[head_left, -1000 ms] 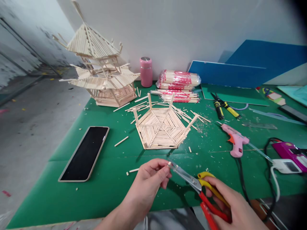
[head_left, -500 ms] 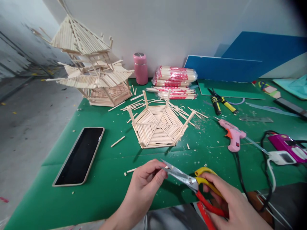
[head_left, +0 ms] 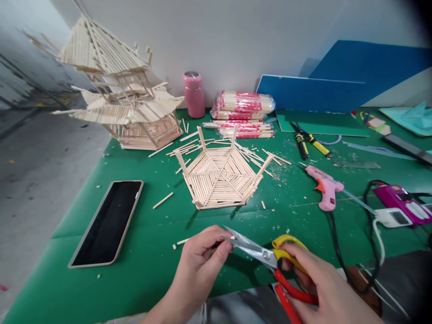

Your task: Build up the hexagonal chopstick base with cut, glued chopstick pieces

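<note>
My left hand (head_left: 202, 261) pinches a small piece of wooden stick (head_left: 232, 237), only its pale end showing at the fingertips. The slightly parted blades of the scissors (head_left: 265, 255) lie around that end. Through the yellow and red handles, my right hand (head_left: 320, 279) grips the scissors. Beyond both hands stands a hexagonal stick base (head_left: 222, 177) with upright posts at its corners. A short stick (head_left: 184, 241) and a tiny cut piece lie just left of my left hand.
A stick pagoda (head_left: 135, 112) stands at the back left, with a phone (head_left: 108, 222) in front. Behind the base are a pink flask (head_left: 194, 95) and wrapped sticks (head_left: 245, 105). Pliers (head_left: 308, 141), a pink glue gun (head_left: 326, 186) and cables lie right.
The view has shifted slightly, so the table items appear a little farther left. The scissor blades look slightly closer together around the stick end. Both hands keep their holds.
</note>
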Available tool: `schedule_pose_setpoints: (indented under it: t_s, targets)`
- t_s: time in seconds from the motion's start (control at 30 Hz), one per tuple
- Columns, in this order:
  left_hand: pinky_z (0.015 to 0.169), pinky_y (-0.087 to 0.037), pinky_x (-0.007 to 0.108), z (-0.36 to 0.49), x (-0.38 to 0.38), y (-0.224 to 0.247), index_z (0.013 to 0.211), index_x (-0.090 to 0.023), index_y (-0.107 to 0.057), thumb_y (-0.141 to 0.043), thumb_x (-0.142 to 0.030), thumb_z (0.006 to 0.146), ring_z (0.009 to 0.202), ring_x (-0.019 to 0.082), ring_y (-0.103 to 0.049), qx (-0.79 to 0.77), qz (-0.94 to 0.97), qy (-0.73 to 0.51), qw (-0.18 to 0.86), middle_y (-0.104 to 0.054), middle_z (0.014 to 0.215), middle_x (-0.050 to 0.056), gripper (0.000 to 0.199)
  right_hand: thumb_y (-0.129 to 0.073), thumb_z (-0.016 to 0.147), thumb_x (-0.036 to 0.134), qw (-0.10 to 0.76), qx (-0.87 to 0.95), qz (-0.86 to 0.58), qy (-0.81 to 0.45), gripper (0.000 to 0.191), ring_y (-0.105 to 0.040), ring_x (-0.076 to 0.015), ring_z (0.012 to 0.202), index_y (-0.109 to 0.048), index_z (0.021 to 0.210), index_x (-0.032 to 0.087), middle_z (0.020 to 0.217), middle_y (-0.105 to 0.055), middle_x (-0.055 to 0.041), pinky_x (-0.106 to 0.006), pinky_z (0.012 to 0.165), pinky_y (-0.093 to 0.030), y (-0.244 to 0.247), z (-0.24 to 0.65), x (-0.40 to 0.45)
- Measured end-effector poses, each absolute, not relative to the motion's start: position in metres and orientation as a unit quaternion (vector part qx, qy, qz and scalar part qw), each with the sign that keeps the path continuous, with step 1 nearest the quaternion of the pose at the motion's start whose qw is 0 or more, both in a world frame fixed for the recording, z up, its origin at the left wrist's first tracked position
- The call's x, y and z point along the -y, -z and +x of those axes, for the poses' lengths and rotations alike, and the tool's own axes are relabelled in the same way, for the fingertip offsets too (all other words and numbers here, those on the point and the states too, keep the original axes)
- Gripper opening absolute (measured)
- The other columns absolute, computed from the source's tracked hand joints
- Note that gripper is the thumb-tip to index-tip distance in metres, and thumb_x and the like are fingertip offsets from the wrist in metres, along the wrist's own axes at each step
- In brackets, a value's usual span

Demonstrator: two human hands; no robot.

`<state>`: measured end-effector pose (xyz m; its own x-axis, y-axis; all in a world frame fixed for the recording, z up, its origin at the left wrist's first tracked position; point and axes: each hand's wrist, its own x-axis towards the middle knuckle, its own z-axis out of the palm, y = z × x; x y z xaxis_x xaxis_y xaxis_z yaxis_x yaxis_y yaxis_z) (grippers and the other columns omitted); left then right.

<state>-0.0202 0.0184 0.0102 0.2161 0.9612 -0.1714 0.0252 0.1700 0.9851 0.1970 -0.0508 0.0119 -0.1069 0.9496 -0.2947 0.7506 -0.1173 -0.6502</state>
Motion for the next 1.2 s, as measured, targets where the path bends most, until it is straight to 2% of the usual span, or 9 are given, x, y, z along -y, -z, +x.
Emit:
schedule_pose_setpoints:
  t_s: [0.3, 0.53, 0.77, 0.97, 1.2]
  targets:
    - [0.055, -0.041, 0.021, -0.023, -0.017, -0.008, 0.068, -0.019, -0.068, -0.058, -0.016, 0.074, 0.060, 0.014, -0.054, -0.475, 0.532, -0.391, 0.582, -0.060, 0.063, 0.003, 0.012, -0.054, 0.068, 0.023, 0.110, 0.673, -0.655, -0.324, 0.043, -0.064, -0.0180, 0.075, -0.048, 0.110, 0.018, 0.089, -0.063, -0.0076, -0.023, 0.064, -0.053, -0.015, 0.194, 0.048]
    - [0.055, -0.041, 0.021, -0.022, -0.019, -0.011, 0.064, -0.019, -0.067, -0.059, -0.017, 0.074, 0.060, 0.014, -0.054, -0.476, 0.529, -0.389, 0.585, -0.059, 0.063, 0.003, 0.013, -0.051, 0.070, 0.023, 0.117, 0.680, -0.642, -0.334, 0.040, -0.062, -0.0167, 0.071, -0.046, 0.110, 0.018, 0.085, -0.061, -0.0063, -0.023, 0.063, -0.052, -0.013, 0.192, 0.049]
    - [0.056, -0.041, 0.022, -0.023, -0.020, -0.009, 0.065, -0.019, -0.067, -0.058, -0.017, 0.074, 0.061, 0.015, -0.054, -0.481, 0.551, -0.375, 0.570, -0.061, 0.065, 0.004, 0.013, -0.052, 0.067, 0.021, 0.072, 0.696, -0.640, -0.317, 0.043, -0.061, -0.0180, 0.073, -0.045, 0.109, 0.015, 0.085, -0.060, -0.0073, -0.027, 0.064, -0.051, -0.012, 0.192, 0.045]
    - [0.060, -0.042, 0.024, -0.023, -0.019, -0.010, 0.069, -0.022, -0.070, -0.059, -0.015, 0.073, 0.062, 0.016, -0.056, -0.465, 0.570, -0.382, 0.559, -0.063, 0.065, 0.004, 0.014, -0.057, 0.067, 0.031, 0.042, 0.680, -0.655, -0.326, 0.031, -0.062, -0.0206, 0.070, -0.049, 0.093, 0.018, 0.080, -0.062, -0.0067, -0.031, 0.060, -0.050, -0.022, 0.186, 0.038]
    - [0.064, -0.041, 0.027, -0.024, -0.014, -0.008, 0.070, -0.024, -0.070, -0.059, -0.012, 0.073, 0.061, 0.017, -0.058, -0.449, 0.600, -0.389, 0.535, -0.066, 0.066, 0.004, 0.017, -0.052, 0.074, 0.036, 0.038, 0.680, -0.656, -0.326, 0.030, -0.063, -0.0227, 0.071, -0.047, 0.097, 0.018, 0.081, -0.064, -0.0079, -0.031, 0.059, -0.047, -0.016, 0.187, 0.045]
